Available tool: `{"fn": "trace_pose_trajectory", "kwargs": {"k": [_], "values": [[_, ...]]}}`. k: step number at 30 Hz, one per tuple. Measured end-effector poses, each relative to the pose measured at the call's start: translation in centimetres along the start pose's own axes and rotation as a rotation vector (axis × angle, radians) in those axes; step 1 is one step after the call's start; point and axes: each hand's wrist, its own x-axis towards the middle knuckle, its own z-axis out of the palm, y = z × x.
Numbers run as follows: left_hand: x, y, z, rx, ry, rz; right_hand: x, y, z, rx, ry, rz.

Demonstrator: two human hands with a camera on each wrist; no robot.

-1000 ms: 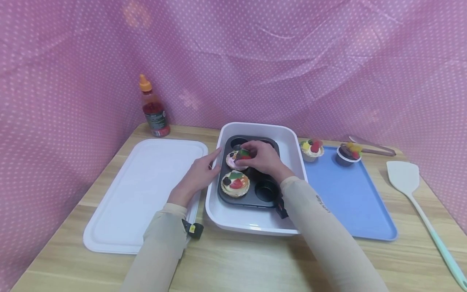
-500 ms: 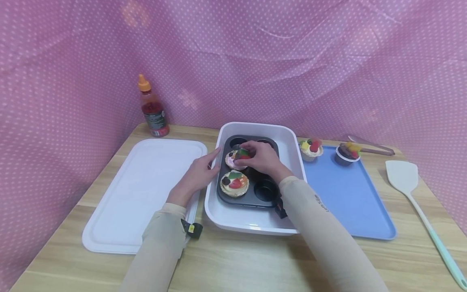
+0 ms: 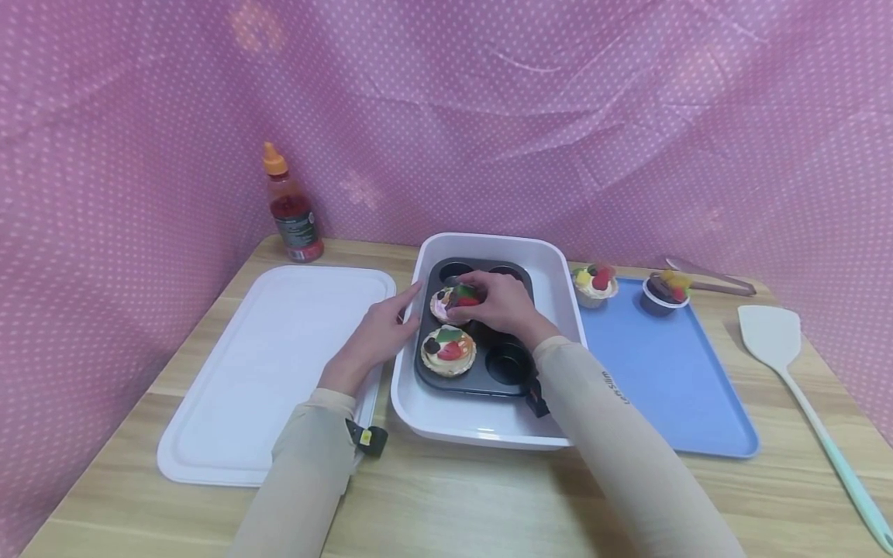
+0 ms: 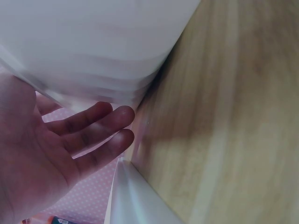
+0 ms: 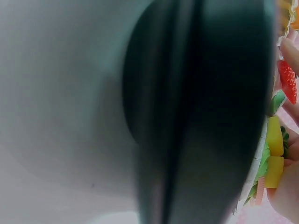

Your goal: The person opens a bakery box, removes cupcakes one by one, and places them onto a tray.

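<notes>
In the head view, my right hand (image 3: 504, 306) pinches the fruit-topped tart (image 3: 443, 307) with pale pink cream, seated in a left cup of the dark muffin tin (image 3: 481, 385). Its fingers partly cover the tart's toppings. A cream tart (image 3: 449, 351) with strawberry and green leaf sits in the nearest left cup. The tin lies inside a white basin (image 3: 474, 432). My left hand (image 3: 377, 329) rests against the basin's left side, fingers fairly straight; the left wrist view shows these fingers (image 4: 96, 149) loosely extended beside the wall. A dark, blurred tin edge fills much of the right wrist view.
Left of the basin lies a white board (image 3: 279, 372); a sauce bottle (image 3: 295, 213) stands behind it. On the right, a blue tray (image 3: 670, 380) bears a cream tart (image 3: 594, 287) and a chocolate cupcake (image 3: 663, 294). Tongs (image 3: 711, 280) and a spatula (image 3: 812, 411) lie beyond.
</notes>
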Motion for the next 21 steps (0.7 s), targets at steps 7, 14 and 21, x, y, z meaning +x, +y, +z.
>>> {"fn": "trace_pose_trajectory", "kwargs": {"k": [7, 14, 21], "values": [[-0.03, 0.13, -0.07, -0.01, -0.008, -0.015, 0.1, 0.08, 0.22, -0.012, 0.026, -0.017], [0.0, 0.13, -0.06, -0.005, -0.002, -0.014, 0.15, 0.13, 0.43, -0.006, 0.061, -0.029], [0.0, 0.07, -0.02, 0.003, 0.007, 0.0, 0.18, 0.25, 0.53, 0.004, 0.07, -0.04]]}}
